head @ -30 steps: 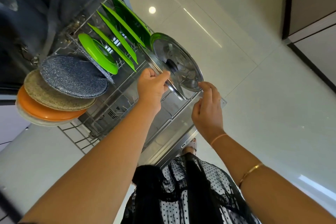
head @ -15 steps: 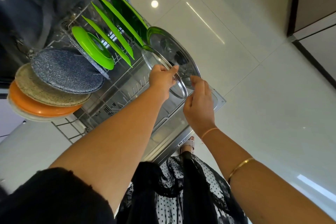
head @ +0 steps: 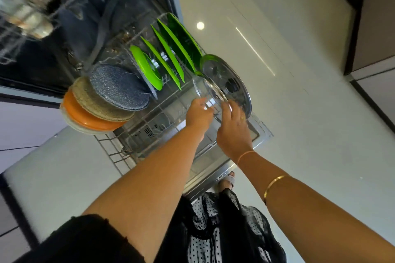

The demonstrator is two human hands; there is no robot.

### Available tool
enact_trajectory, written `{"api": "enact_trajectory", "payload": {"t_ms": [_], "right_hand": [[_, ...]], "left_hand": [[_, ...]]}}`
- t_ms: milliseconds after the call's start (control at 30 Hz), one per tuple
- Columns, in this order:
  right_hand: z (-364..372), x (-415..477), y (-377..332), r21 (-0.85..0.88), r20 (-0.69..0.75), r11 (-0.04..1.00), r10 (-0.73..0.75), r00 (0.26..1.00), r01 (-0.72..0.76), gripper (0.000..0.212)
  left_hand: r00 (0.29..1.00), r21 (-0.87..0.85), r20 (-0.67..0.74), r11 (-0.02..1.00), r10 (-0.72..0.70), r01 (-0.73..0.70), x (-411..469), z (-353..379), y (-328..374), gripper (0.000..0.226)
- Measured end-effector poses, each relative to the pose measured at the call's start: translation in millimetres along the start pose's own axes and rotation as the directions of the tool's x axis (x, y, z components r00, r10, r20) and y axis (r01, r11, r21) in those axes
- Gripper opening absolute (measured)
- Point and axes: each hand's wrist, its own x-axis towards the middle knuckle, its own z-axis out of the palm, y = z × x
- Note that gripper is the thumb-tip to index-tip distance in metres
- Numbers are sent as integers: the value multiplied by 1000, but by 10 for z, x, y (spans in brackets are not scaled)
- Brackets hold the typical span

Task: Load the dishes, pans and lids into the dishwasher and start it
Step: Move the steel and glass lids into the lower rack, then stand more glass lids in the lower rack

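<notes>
bright green plates (head: 168, 57), orange pan (head: 85, 115)

Home kitchen: open dishwasher (head: 259, 132) w/ loaded rack (head: 119, 156), glossy tile floor (head: 299, 134), cabinet fronts (head: 376, 34)

A glossy white tiled floor (head: 299, 134) fills the right and far side of the scene, with thin grout lines crossing it. A round lamp reflection (head: 200, 25) glints on the far tiles, and a long bright streak (head: 254, 49) runs to its right. At the far right stand pale cabinet fronts (head: 376, 38), edged below by a dark plinth strip (head: 372, 102). On the left is a lilac-grey cabinet panel (head: 25, 117). Nearest, in the middle, hangs a black sheer dress with white dots (head: 224, 230); just beyond its hem a foot in a pale sandal (head: 229, 179) stands on the floor. A black sleeve (head: 85, 239) shows near left. The right forearm wears a gold bangle (head: 273, 183), and the wrist an orange thread (head: 245, 155).
</notes>
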Motion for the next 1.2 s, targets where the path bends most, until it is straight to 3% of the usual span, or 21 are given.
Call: {"api": "enact_trajectory", "payload": {"t_ms": [133, 233, 433, 600, 800, 867, 1067, 1200], "right_hand": [[-113, -185, -344, -169, 129, 918, -341, 931, 360, 71], [-334, -343, -774, -223, 215, 830, -470, 856, 512, 69], [-672, -755, -1729, -269, 330, 601, -677, 658, 753, 66], [-756, -1266, -2546, -281, 360, 391, -803, 474, 876, 63], [-536, -2012, -3659, -292, 376, 243, -860, 345, 925, 61], [-351, -2275, -4050, -272, 364, 236, -872, 327, 933, 62], [38, -3018, -5052, -222, 257, 52, -960, 110, 974, 65], [143, -3287, -5498, -152, 212, 12, -976, 45, 988, 62]], "left_hand": [[997, 30, -54, 998, -59, 61, -490, -442, -16, 25], [991, 89, -131, 995, -38, 50, -936, -958, -45, 24], [961, -19, -269, 998, -60, 57, -1724, -1912, -260, 21], [930, -159, -360, 987, -75, 18, -2487, -2547, -600, 14], [849, -291, -514, 956, -119, -43, -3273, -3563, -1372, 21], [803, -298, -582, 952, -126, -67, -3533, -3985, -1671, 21], [657, -347, -733, 928, -177, -138, -4257, -5059, -2375, 18], [574, -394, -788, 899, -224, -189, -4533, -5423, -2563, 12]]}}
